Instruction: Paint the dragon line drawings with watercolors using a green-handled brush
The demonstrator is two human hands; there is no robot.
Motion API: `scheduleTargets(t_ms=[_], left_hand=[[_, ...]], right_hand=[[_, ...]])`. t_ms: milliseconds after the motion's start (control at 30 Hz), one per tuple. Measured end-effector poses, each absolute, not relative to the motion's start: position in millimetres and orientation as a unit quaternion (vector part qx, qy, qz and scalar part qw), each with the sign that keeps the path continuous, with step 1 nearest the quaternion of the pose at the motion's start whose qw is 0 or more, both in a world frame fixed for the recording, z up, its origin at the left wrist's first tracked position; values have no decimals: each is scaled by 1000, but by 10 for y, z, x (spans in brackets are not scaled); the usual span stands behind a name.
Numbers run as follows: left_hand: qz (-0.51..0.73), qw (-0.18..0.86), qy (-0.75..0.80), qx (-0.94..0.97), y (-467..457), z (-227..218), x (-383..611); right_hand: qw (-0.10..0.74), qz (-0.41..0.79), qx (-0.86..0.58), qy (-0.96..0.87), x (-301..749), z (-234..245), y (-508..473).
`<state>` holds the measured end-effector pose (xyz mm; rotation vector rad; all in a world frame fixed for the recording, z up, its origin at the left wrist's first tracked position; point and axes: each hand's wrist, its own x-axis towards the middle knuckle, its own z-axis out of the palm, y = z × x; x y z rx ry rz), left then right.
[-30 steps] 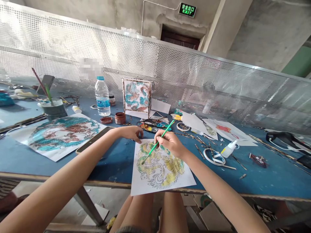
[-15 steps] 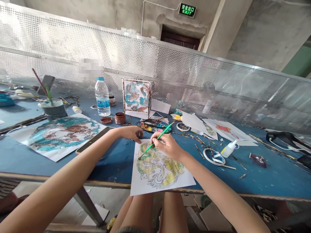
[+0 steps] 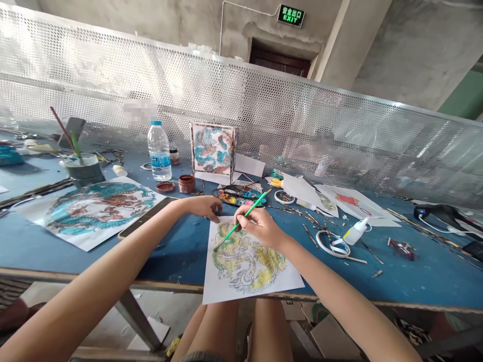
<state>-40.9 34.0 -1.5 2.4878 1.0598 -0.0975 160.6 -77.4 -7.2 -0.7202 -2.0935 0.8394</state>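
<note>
A white sheet with a yellow-green dragon drawing [image 3: 247,264] lies on the blue table [image 3: 177,251] at its near edge. My right hand [image 3: 258,223] is closed on a green paintbrush [image 3: 243,216]; the brush tip touches the left part of the drawing. My left hand [image 3: 204,205] rests on the table just past the sheet's top left corner, fingers curled down onto the surface, holding nothing I can see. A watercolour palette [image 3: 236,196] sits just beyond both hands.
A large teal and brown dragon painting [image 3: 94,206] lies at the left, with a cup of brushes [image 3: 83,168] behind it. A water bottle [image 3: 159,151], small paint pots [image 3: 186,183], a framed dragon picture [image 3: 213,150], a glue bottle [image 3: 356,231], sticks and papers crowd the right. A perforated metal screen [image 3: 339,136] backs the table.
My right hand has shifted a little to the left and the brush tip has moved left and up across the drawing. My left hand has stayed put.
</note>
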Motion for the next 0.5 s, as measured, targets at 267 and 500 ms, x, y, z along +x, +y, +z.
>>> scheduleTargets(t_ms=[267,500], left_hand=[[-38,218,382,897,330,-7,-403],[-38,223,386,895,333,-12,-411]], right_hand=[[367,313,-285,-828,1613,-71,-774],[354,374,-268,-815,1605,-93,-768]])
